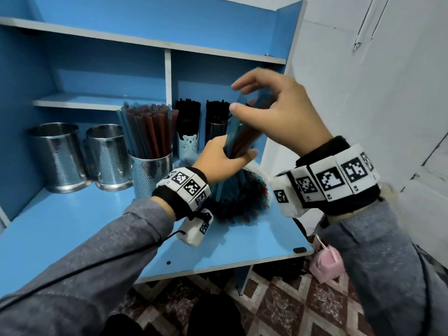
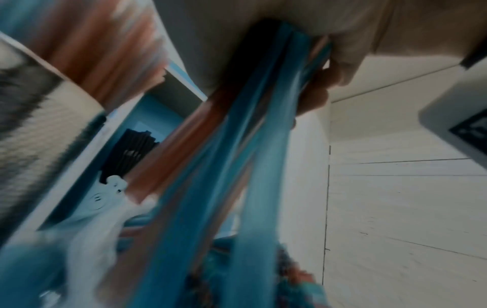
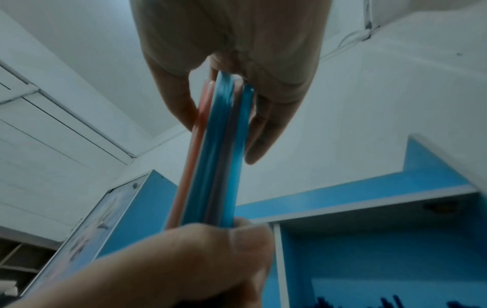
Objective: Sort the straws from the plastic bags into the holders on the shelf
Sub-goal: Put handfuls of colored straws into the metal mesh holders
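A bundle of blue and red straws stands tilted above the blue shelf board. My left hand grips its lower part, just above the plastic bag of more straws lying on the board. My right hand pinches the top ends between thumb and fingers. The right wrist view shows the straws running from my right fingers down to my left hand. In the blurred left wrist view the same straws cross the frame. A perforated steel holder left of my hands holds red and blue straws.
Two empty steel holders stand at the left. A pale blue bear holder and a dark holder with black straws sit in the right compartment behind my hands. The shelf divider rises between them. A pink bag lies on the floor.
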Motion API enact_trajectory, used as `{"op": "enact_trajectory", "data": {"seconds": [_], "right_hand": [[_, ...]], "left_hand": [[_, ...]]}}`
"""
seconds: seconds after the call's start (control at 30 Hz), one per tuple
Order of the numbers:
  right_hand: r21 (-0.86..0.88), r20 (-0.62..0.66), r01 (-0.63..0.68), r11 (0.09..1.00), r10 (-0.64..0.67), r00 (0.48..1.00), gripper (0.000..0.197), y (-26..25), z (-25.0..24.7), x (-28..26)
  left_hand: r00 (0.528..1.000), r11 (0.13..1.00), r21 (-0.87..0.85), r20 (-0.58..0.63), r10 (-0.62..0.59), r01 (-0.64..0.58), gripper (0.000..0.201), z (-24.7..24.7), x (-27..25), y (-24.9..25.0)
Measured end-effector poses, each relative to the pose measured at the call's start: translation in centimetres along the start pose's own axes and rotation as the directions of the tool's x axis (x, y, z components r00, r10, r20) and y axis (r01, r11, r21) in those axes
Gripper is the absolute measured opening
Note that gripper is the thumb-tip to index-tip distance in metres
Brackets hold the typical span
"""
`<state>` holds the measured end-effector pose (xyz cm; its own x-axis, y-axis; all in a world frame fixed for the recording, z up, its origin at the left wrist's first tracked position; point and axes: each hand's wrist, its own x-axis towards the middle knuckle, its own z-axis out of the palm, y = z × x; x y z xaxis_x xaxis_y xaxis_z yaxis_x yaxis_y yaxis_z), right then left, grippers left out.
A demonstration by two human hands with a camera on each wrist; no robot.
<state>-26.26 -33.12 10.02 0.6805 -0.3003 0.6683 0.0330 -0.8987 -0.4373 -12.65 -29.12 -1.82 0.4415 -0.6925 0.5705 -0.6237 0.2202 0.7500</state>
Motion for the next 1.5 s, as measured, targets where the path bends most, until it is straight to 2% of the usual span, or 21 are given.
{"op": "enact_trajectory", "data": {"seconds": [0.1, 0.23, 0.37, 0.53, 0.63, 0.7, 0.77, 0.83, 0.87, 0.93, 1.0, 1.07, 1.13, 1.2, 1.23, 1.3, 1.33, 1.37, 1.47, 1.5], "right_hand": [[0.135, -0.098, 0.147, 0.980, -0.134, 0.986, 0.023, -0.5, 2.2, 0.3], [0.166, -0.071, 0.215, 0.963, -0.206, 0.976, 0.035, -0.6, 6.4, 0.5], [0.138, 0.116, 0.149, 0.979, -0.166, 0.979, 0.026, -0.8, 10.4, 0.4], [0.041, 0.326, 0.072, 0.997, -0.082, 0.942, 0.023, -0.7, 13.2, 0.1], [0.049, 0.349, 0.089, 0.995, -0.101, 0.932, 0.026, -0.8, 13.5, 0.1], [0.112, 0.325, 0.076, 0.991, -0.109, 0.939, 0.039, -0.8, 13.4, 0.2], [0.250, 0.266, -0.028, 0.968, -0.041, 0.963, 0.059, -0.7, 12.9, 0.2], [0.341, 0.275, -0.119, 0.932, 0.023, 0.961, 0.071, -0.3, 12.4, 0.1], [0.328, 0.325, -0.137, 0.935, 0.025, 0.945, 0.075, -0.1, 12.2, 0.0], [0.343, 0.472, -0.175, 0.923, -0.009, 0.881, 0.072, 0.2, 12.4, -0.4], [0.419, 0.589, -0.233, 0.877, -0.067, 0.806, 0.052, 0.4, 13.0, -0.8], [0.483, 0.598, -0.221, 0.847, -0.135, 0.790, 0.023, 0.4, 13.5, -1.0], [0.555, 0.530, -0.189, 0.810, -0.170, 0.831, 0.008, 0.2, 13.3, -0.5], [0.613, 0.420, -0.132, 0.779, -0.180, 0.890, 0.006, -0.2, 12.7, 0.4], [0.636, 0.347, -0.083, 0.767, -0.189, 0.919, 0.006, -0.5, 12.2, 0.9], [0.671, 0.194, 0.012, 0.742, -0.191, 0.962, 0.003, -1.0, 11.4, 2.0], [0.684, 0.132, 0.042, 0.728, -0.180, 0.975, 0.002, -1.1, 10.9, 2.5], [0.686, 0.086, 0.065, 0.725, -0.170, 0.982, 0.003, -1.3, 10.5, 3.0], [0.648, 0.044, 0.104, 0.755, -0.173, 0.984, 0.004, -1.5, 9.9, 4.1], [0.639, 0.048, 0.110, 0.761, -0.182, 0.982, 0.004, -1.6, 9.9, 4.3]], "left_hand": [[0.998, 0.989, -0.136, 0.011, -0.061, 0.062, 0.025, -2.3, -1.6, 0.7], [0.985, 0.974, -0.164, 0.091, -0.145, 0.159, 0.023, -5.0, -4.3, -0.6], [0.962, 0.938, -0.217, 0.095, -0.255, 0.270, 0.015, -6.8, -6.6, -4.2], [0.897, 0.895, -0.110, 0.153, -0.415, 0.433, 0.020, -8.0, -8.6, -8.3], [0.862, 0.882, -0.005, 0.216, -0.459, 0.471, 0.027, -8.2, -9.3, -9.1], [0.872, 0.893, 0.003, 0.214, -0.440, 0.450, 0.027, -8.4, -9.4, -8.8], [0.893, 0.904, -0.044, 0.183, -0.410, 0.424, 0.020, -8.8, -9.4, -8.1], [0.906, 0.916, -0.078, 0.202, -0.371, 0.393, 0.013, -9.3, -9.3, -7.3], [0.903, 0.924, -0.069, 0.249, -0.350, 0.377, 0.012, -9.6, -9.3, -6.9], [0.871, 0.934, -0.008, 0.366, -0.329, 0.356, 0.016, -10.2, -9.3, -6.2], [0.850, 0.940, 0.033, 0.417, -0.322, 0.340, 0.015, -10.6, -9.3, -5.7], [0.891, 0.954, 0.015, 0.352, -0.286, 0.300, 0.012, -10.5, -9.5, -5.3], [0.968, 0.977, -0.073, 0.167, -0.187, 0.202, 0.046, -10.4, -9.5, -5.1], [0.990, 0.991, -0.094, -0.097, -0.105, 0.095, 0.062, -10.7, -9.1, -5.1], [0.965, 0.999, 0.005, -0.260, -0.042, 0.045, 0.067, -10.9, -8.8, -5.2], [0.866, 0.971, 0.235, -0.492, 0.085, 0.038, 0.079, -11.5, -8.2, -6.3], [0.839, 0.964, 0.254, -0.539, 0.072, 0.081, 0.087, -11.8, -7.8, -6.7], [0.834, 0.968, 0.215, -0.552, 0.010, 0.131, 0.098, -12.1, -7.3, -7.1], [0.863, 0.946, 0.091, -0.443, -0.241, 0.311, 0.137, -13.1, -5.7, -9.1], [0.872, 0.936, 0.067, -0.393, -0.293, 0.345, 0.144, -13.6, -5.1, -9.7]]}}
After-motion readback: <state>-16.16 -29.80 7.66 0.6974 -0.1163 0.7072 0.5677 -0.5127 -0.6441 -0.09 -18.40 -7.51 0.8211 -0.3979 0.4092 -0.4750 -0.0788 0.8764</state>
